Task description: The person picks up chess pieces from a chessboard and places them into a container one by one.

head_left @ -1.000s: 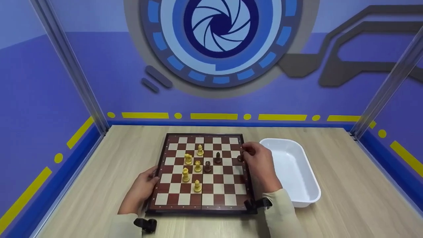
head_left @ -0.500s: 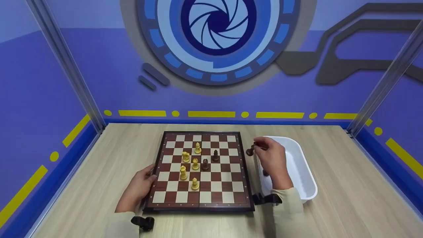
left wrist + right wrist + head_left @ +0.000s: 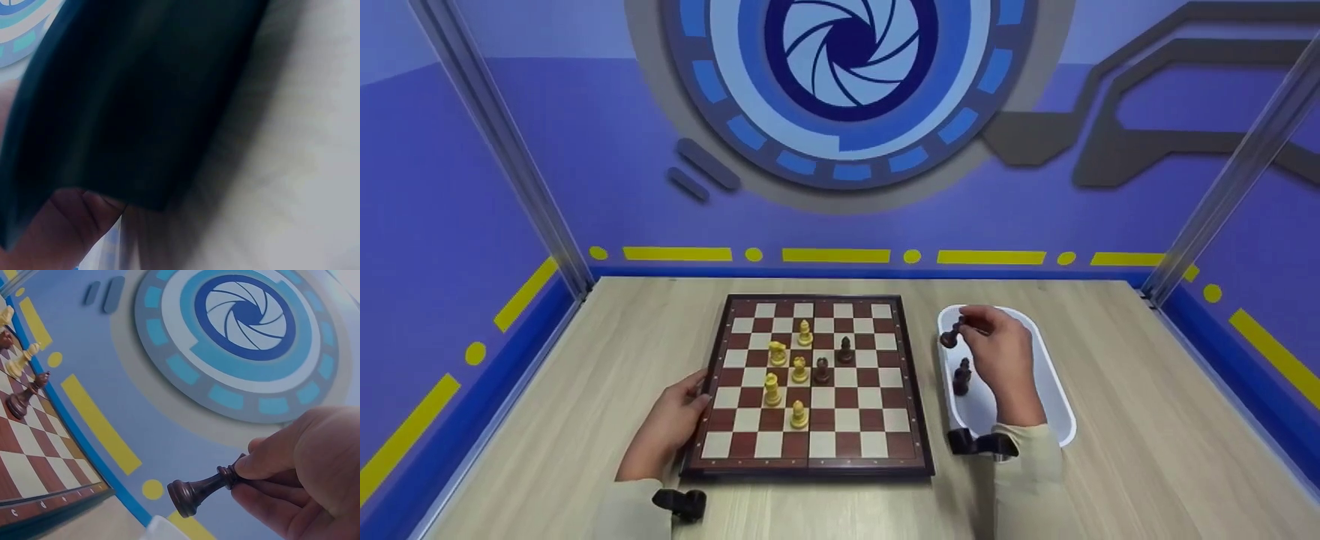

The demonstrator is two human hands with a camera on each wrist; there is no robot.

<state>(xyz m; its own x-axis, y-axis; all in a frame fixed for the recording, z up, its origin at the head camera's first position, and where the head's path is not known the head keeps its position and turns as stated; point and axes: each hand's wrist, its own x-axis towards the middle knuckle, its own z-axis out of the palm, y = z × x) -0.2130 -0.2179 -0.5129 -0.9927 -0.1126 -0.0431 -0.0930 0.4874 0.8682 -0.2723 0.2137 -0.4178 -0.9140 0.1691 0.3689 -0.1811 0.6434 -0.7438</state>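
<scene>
In the head view my right hand (image 3: pixel 997 356) is over the far left part of a white plastic tray (image 3: pixel 1061 409). Its thumb and fingers pinch a dark brown chess piece (image 3: pixel 202 489) near the top; the base points left and the head is hidden. Beneath the hand, dark chess material (image 3: pixel 962 376) shows inside the tray. My left hand (image 3: pixel 671 424) holds the left edge of a brown-and-cream chessboard (image 3: pixel 862 420), whose dark side (image 3: pixel 140 112) hides most of that hand in the left wrist view.
Several yellow chess pieces (image 3: pixel 799 370) stand on the left half of the board. Two dark ones, a nearer piece (image 3: pixel 822 370) and a farther piece (image 3: pixel 846 350), stand right of them. A blue patterned wall (image 3: pixel 840 225) closes off the table's back.
My right hand has lifted the dark chess piece off the board's right edge and carried it right, over the tray. The left hand stays at the board's edge; the view has shifted slightly.
</scene>
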